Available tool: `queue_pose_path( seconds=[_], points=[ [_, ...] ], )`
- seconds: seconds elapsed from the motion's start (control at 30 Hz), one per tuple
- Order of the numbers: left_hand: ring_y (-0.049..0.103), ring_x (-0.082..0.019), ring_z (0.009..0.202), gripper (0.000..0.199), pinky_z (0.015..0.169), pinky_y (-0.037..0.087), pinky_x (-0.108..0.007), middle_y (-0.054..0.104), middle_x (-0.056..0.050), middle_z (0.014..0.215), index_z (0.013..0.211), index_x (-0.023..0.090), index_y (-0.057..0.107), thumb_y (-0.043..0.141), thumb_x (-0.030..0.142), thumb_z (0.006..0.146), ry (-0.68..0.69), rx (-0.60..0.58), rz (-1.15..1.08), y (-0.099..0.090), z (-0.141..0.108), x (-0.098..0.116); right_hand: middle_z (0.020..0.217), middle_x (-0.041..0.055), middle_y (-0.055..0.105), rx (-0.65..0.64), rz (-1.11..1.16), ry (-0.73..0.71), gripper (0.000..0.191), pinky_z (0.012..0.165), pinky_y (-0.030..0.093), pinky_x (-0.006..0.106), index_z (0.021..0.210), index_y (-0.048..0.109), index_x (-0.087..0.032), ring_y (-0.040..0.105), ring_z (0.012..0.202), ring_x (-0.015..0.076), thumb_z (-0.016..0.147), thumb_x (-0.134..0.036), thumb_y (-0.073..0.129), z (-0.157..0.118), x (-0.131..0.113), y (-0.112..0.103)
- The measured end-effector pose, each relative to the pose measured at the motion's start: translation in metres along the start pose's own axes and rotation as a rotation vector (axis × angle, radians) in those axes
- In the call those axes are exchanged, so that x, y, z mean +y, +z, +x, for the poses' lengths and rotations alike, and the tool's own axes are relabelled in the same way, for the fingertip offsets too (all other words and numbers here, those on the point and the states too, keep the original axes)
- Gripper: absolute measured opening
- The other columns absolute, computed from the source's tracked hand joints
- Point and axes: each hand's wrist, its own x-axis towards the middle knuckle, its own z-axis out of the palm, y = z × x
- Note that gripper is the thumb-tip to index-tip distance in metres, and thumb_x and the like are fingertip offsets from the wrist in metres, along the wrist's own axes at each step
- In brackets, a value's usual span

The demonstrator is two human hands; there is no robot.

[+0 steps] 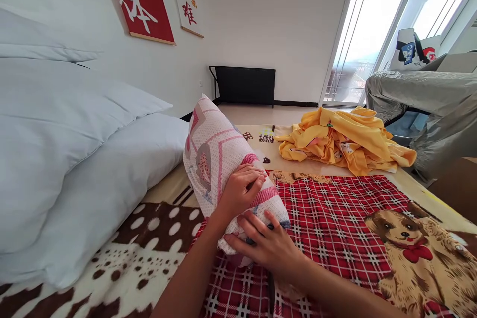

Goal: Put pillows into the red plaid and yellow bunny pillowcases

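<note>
A white pillow (208, 134) with pink, grey and blue patterns stands tilted on the bed in front of me. My left hand (243, 184) rests against its right side, fingers together and bent, the thumb close to them; they seem to grip the cover. Just below, my right hand (266, 243) lies on the pillow's near end with its fingers spread. The pillow's underside is hidden. Beneath it lies a red plaid blanket (320, 223) printed with a brown dog.
Large pale pillows (85, 169) are stacked at the left. Crumpled yellow fabric (343, 134) lies on the bed's far right part. Beyond the bed are a black panel (246, 86) by the wall and a plastic-covered piece of furniture (428, 92). A cardboard box (456, 194) stands at right.
</note>
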Motion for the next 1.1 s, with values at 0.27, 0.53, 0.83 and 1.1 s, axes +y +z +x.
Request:
queue_pose_path(
  seconds=[0.27, 0.53, 0.83, 1.1],
  points=[
    [0.059, -0.019, 0.112, 0.025, 0.107, 0.034, -0.041, 0.07, -0.005, 0.111, 0.102, 0.016, 0.068, 0.047, 0.017, 0.089, 0.089, -0.17, 0.162, 0.006, -0.004, 0.006, 0.111, 0.0061, 0.066, 0.217, 0.077, 0.175, 0.03, 0.1, 0.031, 0.039, 0.115, 0.061, -0.021, 0.05, 0.118, 0.0208, 0.092, -0.012, 0.043, 0.005, 0.011, 0.004],
    [0.033, -0.023, 0.138, 0.053, 0.116, 0.022, -0.043, 0.046, -0.003, 0.144, 0.132, 0.026, 0.051, 0.058, 0.048, 0.085, 0.011, -0.514, 0.09, -0.011, -0.005, 0.005, 0.11, 0.0072, 0.065, 0.361, 0.29, 0.454, 0.04, 0.096, 0.033, 0.038, 0.105, 0.06, -0.019, 0.054, 0.111, 0.0218, 0.072, -0.003, 0.045, -0.002, 0.051, 0.021],
    [0.008, -0.025, 0.146, 0.104, 0.114, 0.016, -0.052, 0.006, -0.004, 0.159, 0.15, 0.03, 0.005, 0.063, 0.011, 0.067, -0.021, -0.583, 0.46, 0.016, -0.014, -0.007, 0.104, 0.0083, 0.064, 0.344, 0.41, 0.702, 0.047, 0.086, 0.042, 0.039, 0.102, 0.061, -0.018, 0.056, 0.096, 0.0243, 0.059, -0.008, 0.046, -0.014, 0.085, 0.031],
    [0.013, -0.032, 0.144, 0.099, 0.107, 0.025, -0.058, 0.01, -0.009, 0.159, 0.151, 0.032, 0.007, 0.044, -0.006, 0.067, 0.088, -0.432, 0.781, 0.011, -0.02, -0.011, 0.09, 0.0057, 0.063, 0.377, 0.457, 0.591, 0.04, 0.078, 0.046, 0.035, 0.088, 0.058, -0.02, 0.054, 0.087, 0.0215, 0.055, -0.004, 0.042, -0.009, 0.081, 0.025]
  ],
)
